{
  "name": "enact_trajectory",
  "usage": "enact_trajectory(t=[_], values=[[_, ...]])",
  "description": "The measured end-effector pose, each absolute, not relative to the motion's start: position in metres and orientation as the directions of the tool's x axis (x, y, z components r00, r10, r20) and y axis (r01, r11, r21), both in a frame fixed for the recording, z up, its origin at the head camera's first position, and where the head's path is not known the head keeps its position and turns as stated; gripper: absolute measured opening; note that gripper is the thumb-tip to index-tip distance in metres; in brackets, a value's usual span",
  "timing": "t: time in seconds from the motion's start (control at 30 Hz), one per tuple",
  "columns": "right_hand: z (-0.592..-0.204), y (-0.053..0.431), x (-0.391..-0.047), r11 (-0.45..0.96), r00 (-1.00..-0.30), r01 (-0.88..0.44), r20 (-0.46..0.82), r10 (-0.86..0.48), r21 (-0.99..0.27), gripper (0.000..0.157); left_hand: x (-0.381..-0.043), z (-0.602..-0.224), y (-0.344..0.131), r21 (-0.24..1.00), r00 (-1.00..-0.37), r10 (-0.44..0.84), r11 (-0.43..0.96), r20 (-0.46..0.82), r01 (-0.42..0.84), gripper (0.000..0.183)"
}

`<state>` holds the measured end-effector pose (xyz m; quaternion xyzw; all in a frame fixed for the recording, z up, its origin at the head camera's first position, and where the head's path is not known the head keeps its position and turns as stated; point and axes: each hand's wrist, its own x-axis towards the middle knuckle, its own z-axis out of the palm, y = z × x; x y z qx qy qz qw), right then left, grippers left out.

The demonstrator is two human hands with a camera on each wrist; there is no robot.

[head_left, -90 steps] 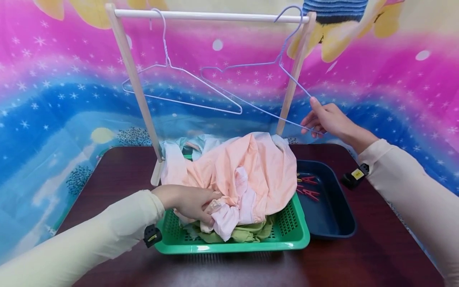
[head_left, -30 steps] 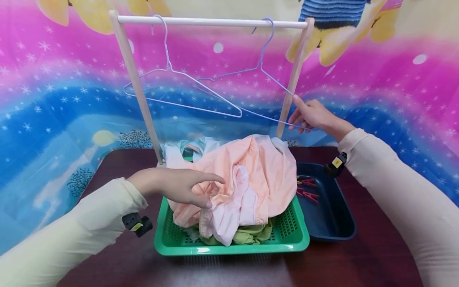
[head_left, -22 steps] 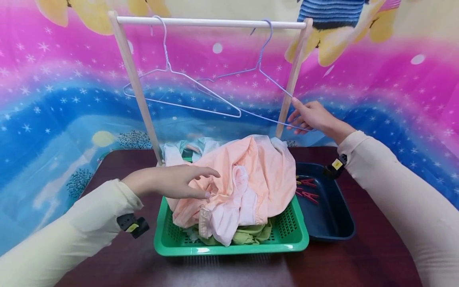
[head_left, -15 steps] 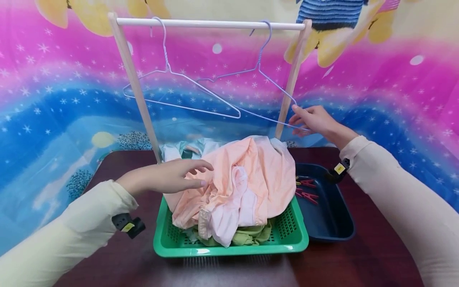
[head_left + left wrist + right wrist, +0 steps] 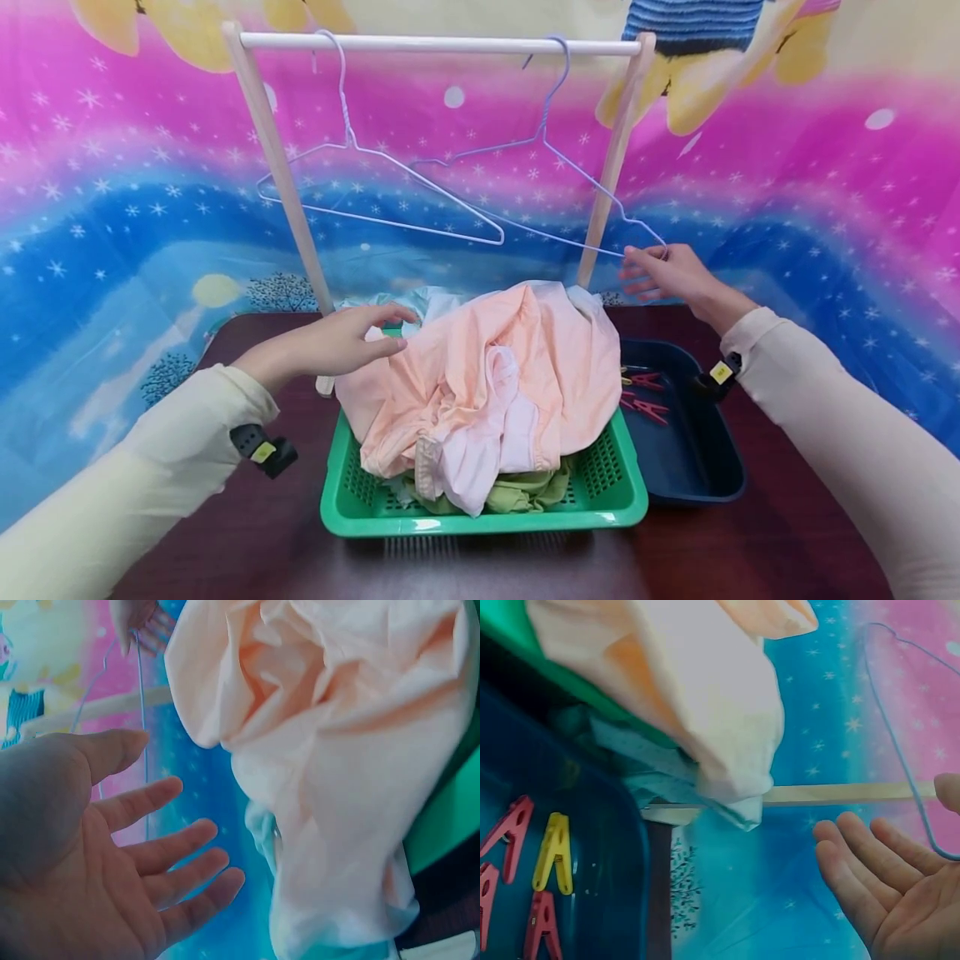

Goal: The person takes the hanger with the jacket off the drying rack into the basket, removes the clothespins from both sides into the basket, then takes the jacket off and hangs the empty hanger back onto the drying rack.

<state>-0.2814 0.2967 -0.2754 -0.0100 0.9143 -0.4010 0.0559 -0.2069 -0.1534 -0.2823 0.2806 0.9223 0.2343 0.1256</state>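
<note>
In the head view a peach garment [image 5: 525, 367] lies heaped over a green basket [image 5: 480, 523], with pale pink cloth [image 5: 517, 425] in front. My left hand [image 5: 326, 343] hovers at the heap's left side, fingers spread and holding nothing; the left wrist view shows its bare palm [image 5: 90, 877]. A white wire hanger [image 5: 405, 223] hangs on the left of the rack's rail. To its right hangs a lavender wire hanger [image 5: 581, 171]. My right hand [image 5: 678, 273] is at that hanger's right corner, where the wire passes between thumb and fairly straight fingers.
The rack's white rail [image 5: 450, 45] stands behind the basket on wooden posts [image 5: 288, 183]. Right of the basket is a dark blue tray [image 5: 690, 450] with red clothespins [image 5: 647, 410] and a yellow clothespin [image 5: 553, 853]. Olive cloth [image 5: 528, 492] shows beneath the garment.
My left hand has let go of the cloth and moved up and left. My right hand has slid down the lavender hanger to its corner; the hanger's hook has shifted left on the rail.
</note>
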Motion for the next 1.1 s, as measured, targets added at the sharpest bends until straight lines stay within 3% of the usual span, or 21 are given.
enact_trajectory(t=[0.23,0.4,0.53,0.7,0.87,1.1], values=[[-0.291,0.297,-0.282,0.708,-0.983,0.060,-0.166,-0.082,-0.704,0.081,-0.222,-0.290,-0.166,0.484,-0.868,0.457,0.815,-0.196,0.320,0.059],[-0.299,0.293,-0.281,0.765,-0.965,0.096,-0.248,-0.085,-0.637,0.082,-0.236,-0.299,-0.169,0.463,-0.873,0.352,0.869,-0.337,0.172,0.074],[-0.307,0.286,-0.284,0.798,-0.954,0.092,-0.283,-0.101,-0.595,0.076,-0.251,-0.306,-0.167,0.494,-0.872,0.320,0.863,-0.372,0.106,0.081],[-0.316,0.274,-0.287,0.823,-0.943,0.073,-0.308,-0.128,-0.564,0.072,-0.266,-0.308,-0.156,0.553,-0.866,0.331,0.830,-0.374,0.078,0.081],[-0.321,0.263,-0.290,0.841,-0.941,0.031,-0.299,-0.158,-0.541,0.077,-0.275,-0.309,-0.141,0.598,-0.837,0.376,0.798,-0.399,0.073,0.080],[-0.329,0.249,-0.295,0.830,-0.943,-0.052,-0.247,-0.224,-0.555,0.072,-0.284,-0.323,-0.122,0.505,-0.832,0.407,0.843,-0.376,0.185,0.081]])
